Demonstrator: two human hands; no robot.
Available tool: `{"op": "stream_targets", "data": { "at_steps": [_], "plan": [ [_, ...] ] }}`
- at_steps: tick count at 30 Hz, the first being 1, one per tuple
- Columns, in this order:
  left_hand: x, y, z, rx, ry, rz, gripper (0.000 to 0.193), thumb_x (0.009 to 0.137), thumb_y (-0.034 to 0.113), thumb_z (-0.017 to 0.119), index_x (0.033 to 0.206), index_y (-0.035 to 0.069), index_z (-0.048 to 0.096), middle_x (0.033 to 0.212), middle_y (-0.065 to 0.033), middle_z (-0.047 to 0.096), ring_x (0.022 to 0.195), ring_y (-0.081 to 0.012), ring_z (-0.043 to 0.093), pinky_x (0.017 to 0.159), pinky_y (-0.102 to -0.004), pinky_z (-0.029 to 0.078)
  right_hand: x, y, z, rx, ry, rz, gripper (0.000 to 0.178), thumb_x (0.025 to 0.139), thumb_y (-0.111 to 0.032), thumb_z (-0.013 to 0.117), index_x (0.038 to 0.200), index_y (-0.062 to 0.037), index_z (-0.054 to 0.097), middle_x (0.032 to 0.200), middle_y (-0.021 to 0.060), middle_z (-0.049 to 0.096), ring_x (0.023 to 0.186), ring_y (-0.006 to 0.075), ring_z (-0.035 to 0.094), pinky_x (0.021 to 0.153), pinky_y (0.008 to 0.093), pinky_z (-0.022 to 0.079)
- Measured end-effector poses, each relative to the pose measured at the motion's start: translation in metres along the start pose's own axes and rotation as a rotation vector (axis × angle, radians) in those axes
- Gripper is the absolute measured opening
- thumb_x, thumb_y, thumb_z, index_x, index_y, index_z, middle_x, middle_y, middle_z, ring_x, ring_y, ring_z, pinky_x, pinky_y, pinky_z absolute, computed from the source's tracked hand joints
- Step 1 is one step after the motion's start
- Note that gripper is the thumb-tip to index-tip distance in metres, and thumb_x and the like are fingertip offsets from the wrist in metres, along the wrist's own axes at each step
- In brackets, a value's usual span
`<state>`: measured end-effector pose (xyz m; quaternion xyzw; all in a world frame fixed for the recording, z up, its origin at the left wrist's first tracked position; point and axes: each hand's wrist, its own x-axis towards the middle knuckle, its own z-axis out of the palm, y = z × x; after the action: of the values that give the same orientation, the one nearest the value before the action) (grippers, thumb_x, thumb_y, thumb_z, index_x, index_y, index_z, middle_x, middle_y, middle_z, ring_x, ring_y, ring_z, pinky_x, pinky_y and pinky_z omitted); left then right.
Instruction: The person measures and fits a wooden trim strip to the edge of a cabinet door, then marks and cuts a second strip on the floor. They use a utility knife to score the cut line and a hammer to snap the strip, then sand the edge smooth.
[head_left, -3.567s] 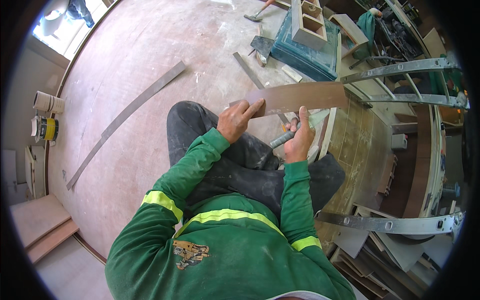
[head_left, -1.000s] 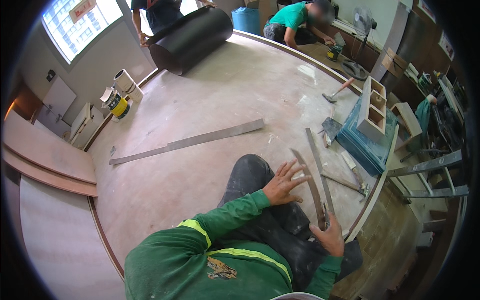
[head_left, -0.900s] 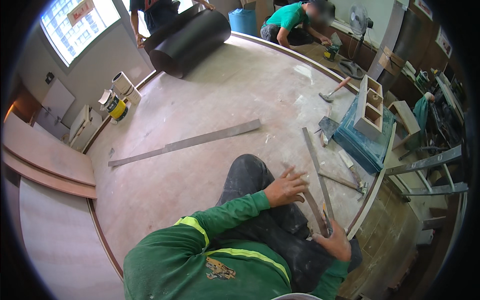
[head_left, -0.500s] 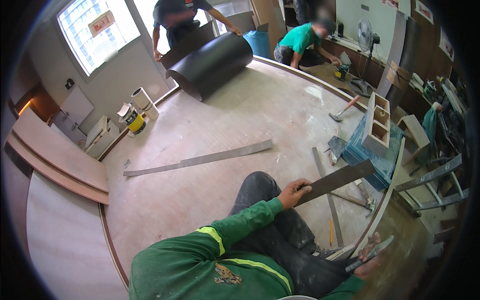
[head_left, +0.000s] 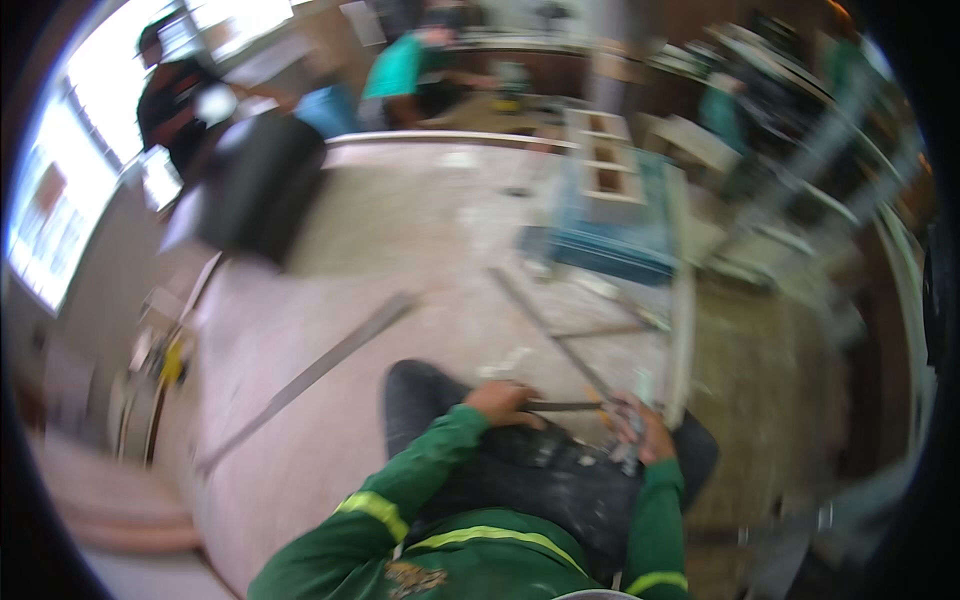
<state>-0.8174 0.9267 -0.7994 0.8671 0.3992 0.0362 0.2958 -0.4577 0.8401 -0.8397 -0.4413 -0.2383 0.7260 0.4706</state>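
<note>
In front of my lap, my left hand point(head_left: 505, 403) is closed round one end of a dark narrow strip point(head_left: 563, 407), which now looks almost edge-on. My right hand point(head_left: 648, 437) is at the strip's other end, its fingers wrapped round a slim grey hand tool point(head_left: 631, 458); blur hides the tool's exact kind. Whether the tool touches the strip I cannot tell. Just beyond my right hand, a long grey strip point(head_left: 545, 325) lies slanting on the pale board surface. Another grey strip point(head_left: 310, 380) lies farther left.
At the far right of the board sits a blue case point(head_left: 612, 248) with a divided wooden box point(head_left: 606, 168) on top. A ladder point(head_left: 790, 185) stands beyond the right edge. Back left, a person in dark clothes is beside a large dark rolled sheet point(head_left: 255, 190); another, in green, crouches farther back.
My view has swung to the right and is blurred. The strip has come down from its raised slant to my lap, and my two hands have drawn together at its ends.
</note>
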Motion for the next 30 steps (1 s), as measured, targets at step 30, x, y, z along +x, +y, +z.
{"op": "stream_targets", "data": {
  "at_steps": [30],
  "plan": [
    [0.035, -0.014, 0.01, 0.044, 0.237, -0.018, 0.027, 0.099, 0.034, 0.073, 0.104, 0.009, 0.081, 0.097, -0.0108, 0.074, 0.097, -0.0371, 0.072, 0.083, -0.0505, 0.057, 0.025, -0.011, -0.006, 0.086, -0.095, -0.019, 0.056, 0.108, -0.05, 0.067, 0.13, 0.0011, 0.068, 0.088, 0.0, 0.06, 0.059, 0.0033, 0.045, 0.07, 0.0276, 0.052]
  ]
}}
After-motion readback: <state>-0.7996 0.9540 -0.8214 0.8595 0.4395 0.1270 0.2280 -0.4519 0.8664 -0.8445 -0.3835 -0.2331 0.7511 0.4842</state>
